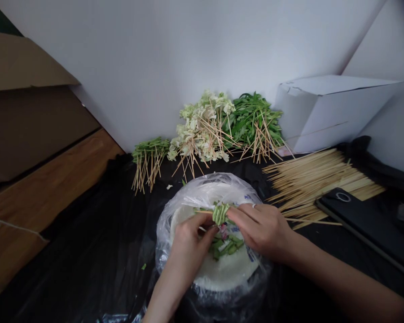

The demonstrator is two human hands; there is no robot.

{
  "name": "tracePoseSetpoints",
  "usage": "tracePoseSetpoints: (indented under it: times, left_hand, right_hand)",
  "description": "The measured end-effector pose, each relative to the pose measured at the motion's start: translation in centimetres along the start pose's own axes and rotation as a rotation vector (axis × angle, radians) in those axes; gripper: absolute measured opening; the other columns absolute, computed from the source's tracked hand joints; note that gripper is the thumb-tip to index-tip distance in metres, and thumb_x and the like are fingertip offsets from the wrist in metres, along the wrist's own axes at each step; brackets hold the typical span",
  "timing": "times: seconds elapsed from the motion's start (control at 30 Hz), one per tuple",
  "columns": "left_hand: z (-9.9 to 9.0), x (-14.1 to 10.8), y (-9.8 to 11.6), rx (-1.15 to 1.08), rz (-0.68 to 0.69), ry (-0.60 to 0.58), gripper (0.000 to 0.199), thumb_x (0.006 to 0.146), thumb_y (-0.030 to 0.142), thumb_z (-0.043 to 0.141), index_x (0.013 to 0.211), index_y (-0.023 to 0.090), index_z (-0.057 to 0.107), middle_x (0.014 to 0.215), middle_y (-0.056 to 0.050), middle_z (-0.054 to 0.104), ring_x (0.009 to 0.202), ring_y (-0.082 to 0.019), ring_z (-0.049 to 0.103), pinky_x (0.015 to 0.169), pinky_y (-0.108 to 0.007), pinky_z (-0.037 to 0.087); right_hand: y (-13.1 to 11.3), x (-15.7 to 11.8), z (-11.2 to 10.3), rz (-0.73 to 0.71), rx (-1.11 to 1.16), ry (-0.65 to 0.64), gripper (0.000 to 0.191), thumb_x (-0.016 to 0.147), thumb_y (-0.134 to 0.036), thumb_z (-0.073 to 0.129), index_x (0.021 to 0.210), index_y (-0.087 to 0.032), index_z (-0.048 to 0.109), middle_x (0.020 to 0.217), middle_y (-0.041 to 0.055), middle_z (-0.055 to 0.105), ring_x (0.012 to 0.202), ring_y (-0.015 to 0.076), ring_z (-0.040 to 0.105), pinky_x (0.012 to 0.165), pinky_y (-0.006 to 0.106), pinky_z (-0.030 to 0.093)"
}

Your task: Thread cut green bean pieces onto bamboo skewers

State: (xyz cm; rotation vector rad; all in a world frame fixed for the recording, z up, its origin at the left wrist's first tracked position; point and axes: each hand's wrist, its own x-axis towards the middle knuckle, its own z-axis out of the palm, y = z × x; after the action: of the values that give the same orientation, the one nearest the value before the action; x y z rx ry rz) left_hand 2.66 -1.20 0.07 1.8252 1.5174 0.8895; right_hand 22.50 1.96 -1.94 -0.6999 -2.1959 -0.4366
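Observation:
A skewer of green bean pieces [220, 214] is held between my two hands above a white bowl [218, 279] lined with clear plastic. My left hand [192, 235] is closed at the skewer's left part, thumb and fingers near each other. On the right, my right hand [260, 226], with a ring on one finger, pinches the right end of the green pieces. More cut green pieces [230, 246] lie in the bowl beneath the hands. The fingertips partly hide the skewer.
Behind the bowl lie skewered green beans [151, 150], skewered pale leaves [202, 125] and skewered leafy greens [256, 119]. Bare skewers [309, 179] and a dark phone [366, 224] are at right, before a white box [323, 110]. A cardboard box [33, 116] stands left.

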Motion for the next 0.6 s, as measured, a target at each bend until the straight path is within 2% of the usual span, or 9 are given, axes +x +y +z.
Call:
tracePoseSetpoints:
  times: [0.13,0.23,0.33,0.47,0.6]
  left_hand:
    - [-0.7,-0.6,0.0,-0.265,-0.105,0.044,0.017,0.08,0.02,0.069,0.094,0.022,0.079,0.092,-0.006,0.078,0.081,-0.022,0.071,0.07,-0.028,0.055]
    - [-1.0,-0.7,-0.1,-0.445,-0.197,0.087,0.017,0.077,0.025,0.074,0.092,0.019,0.079,0.086,-0.007,0.078,0.077,-0.02,0.071,0.069,-0.027,0.056]
    - [-1.2,-0.7,-0.1,-0.609,-0.232,0.144,0.02,0.071,0.029,0.08,0.088,0.017,0.079,0.084,-0.006,0.078,0.074,-0.019,0.072,0.069,-0.029,0.059]
    - [-1.4,-0.7,-0.2,-0.696,-0.271,0.223,0.028,0.068,0.031,0.083,0.09,0.016,0.078,0.086,-0.007,0.079,0.077,-0.02,0.074,0.073,-0.03,0.061]
    - [-1.3,-0.8,-0.4,-0.748,-0.285,0.313,0.028,0.064,0.028,0.086,0.087,0.016,0.076,0.079,-0.005,0.079,0.071,-0.017,0.074,0.071,-0.027,0.061]
  right_hand:
    - [0.0,0.1,-0.1,0.017,0.05,0.028,0.024,0.093,-0.009,0.041,0.096,-0.012,0.066,0.071,0.0025,0.064,0.056,0.012,0.052,0.051,0.029,0.036]
    - [0.0,0.1,-0.1,0.022,0.079,0.036,0.024,0.093,-0.009,0.042,0.096,-0.011,0.065,0.07,0.0026,0.063,0.056,0.0123,0.053,0.051,0.029,0.037]
    - [0.0,0.0,-0.1,0.024,0.079,0.026,0.024,0.092,-0.009,0.042,0.098,-0.011,0.065,0.07,0.0023,0.063,0.056,0.0122,0.053,0.05,0.029,0.036]
    - [-0.1,0.0,0.0,0.007,0.062,0.019,0.025,0.093,-0.009,0.042,0.098,-0.011,0.066,0.071,0.0029,0.064,0.055,0.013,0.051,0.05,0.031,0.035]
    - [-0.2,0.0,0.1,-0.011,0.037,0.012,0.026,0.092,-0.008,0.041,0.099,-0.011,0.066,0.07,0.0029,0.063,0.055,0.0135,0.049,0.05,0.031,0.033]
